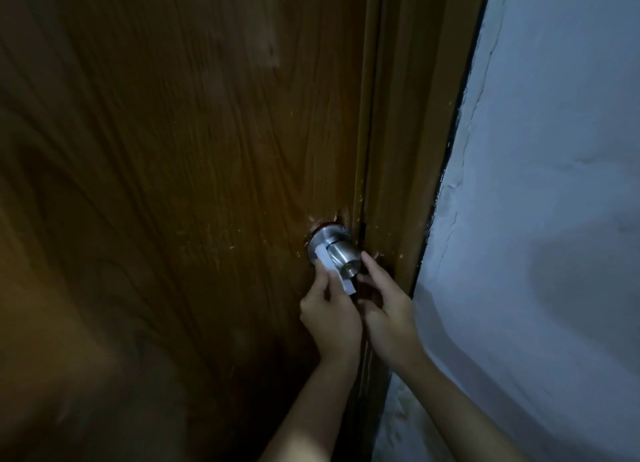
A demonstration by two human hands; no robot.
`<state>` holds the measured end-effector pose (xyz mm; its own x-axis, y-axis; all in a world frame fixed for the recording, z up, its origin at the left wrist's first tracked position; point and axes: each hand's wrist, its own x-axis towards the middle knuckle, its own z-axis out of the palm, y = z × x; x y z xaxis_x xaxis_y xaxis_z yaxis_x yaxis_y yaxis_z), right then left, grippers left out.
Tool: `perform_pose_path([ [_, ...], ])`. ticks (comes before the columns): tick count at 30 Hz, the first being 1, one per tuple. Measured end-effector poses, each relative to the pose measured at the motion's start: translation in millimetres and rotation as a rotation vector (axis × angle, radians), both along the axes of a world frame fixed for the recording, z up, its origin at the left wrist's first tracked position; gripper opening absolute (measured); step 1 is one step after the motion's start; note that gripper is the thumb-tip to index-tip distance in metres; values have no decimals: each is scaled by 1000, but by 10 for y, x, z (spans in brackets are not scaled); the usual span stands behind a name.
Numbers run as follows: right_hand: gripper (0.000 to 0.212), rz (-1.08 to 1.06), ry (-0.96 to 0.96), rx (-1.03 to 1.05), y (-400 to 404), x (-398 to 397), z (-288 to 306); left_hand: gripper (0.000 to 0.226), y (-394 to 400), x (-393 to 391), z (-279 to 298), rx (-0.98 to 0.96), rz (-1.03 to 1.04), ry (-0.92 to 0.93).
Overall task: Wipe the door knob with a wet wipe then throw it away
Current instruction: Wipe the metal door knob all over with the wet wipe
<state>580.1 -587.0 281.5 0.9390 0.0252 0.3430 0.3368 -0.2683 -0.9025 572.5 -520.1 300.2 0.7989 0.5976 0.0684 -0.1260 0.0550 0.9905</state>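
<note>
I see the round silver door knob (334, 255) on the door's right edge, the white wet wipe (330, 267) draped across its left side.

Showing warm brown across the wooden door (173, 150), streaked with darker wavy grain and flecked with pale scratches near the latch edge. Running alongside in a lighter orange-brown, the door frame (408, 115). Gleaming brushed silver, the door knob (341, 257), with a darker reddish ring behind its base plate. Lying white against that silver, the wet wipe (329, 266), folded into a narrow strip. Spreading pale bluish grey on the right, the wall (554, 150), marked by thin dark cracks and soft grey shadows.
</note>
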Motion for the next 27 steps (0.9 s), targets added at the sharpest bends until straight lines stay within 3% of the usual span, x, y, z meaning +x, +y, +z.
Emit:
perform_pose_path([
  [5, 66, 4, -48, -39, -64, 71, 31, 25, 104, 95, 188, -575, -167, 94],
  [9, 66, 23, -37, -36, -90, 87, 35, 37, 214, 199, 201, -1036, -410, 90],
  [12, 66, 4, -54, 1, -131, 91, 14, 32, 287, 236, 214, -1155, -483, 97],
  [15, 63, -30, -46, 42, -203, 91, -9, 30, 309, 215, 210, -1409, -559, 76],
  [22, 53, -54, -72, 101, -216, 81, -2, 26, 441, 102, 110, -1242, -695, 176],
  [27, 21, -78, -146, 136, -95, -35, 63, 27, 623, -24, 21, -740, -764, 213],
])
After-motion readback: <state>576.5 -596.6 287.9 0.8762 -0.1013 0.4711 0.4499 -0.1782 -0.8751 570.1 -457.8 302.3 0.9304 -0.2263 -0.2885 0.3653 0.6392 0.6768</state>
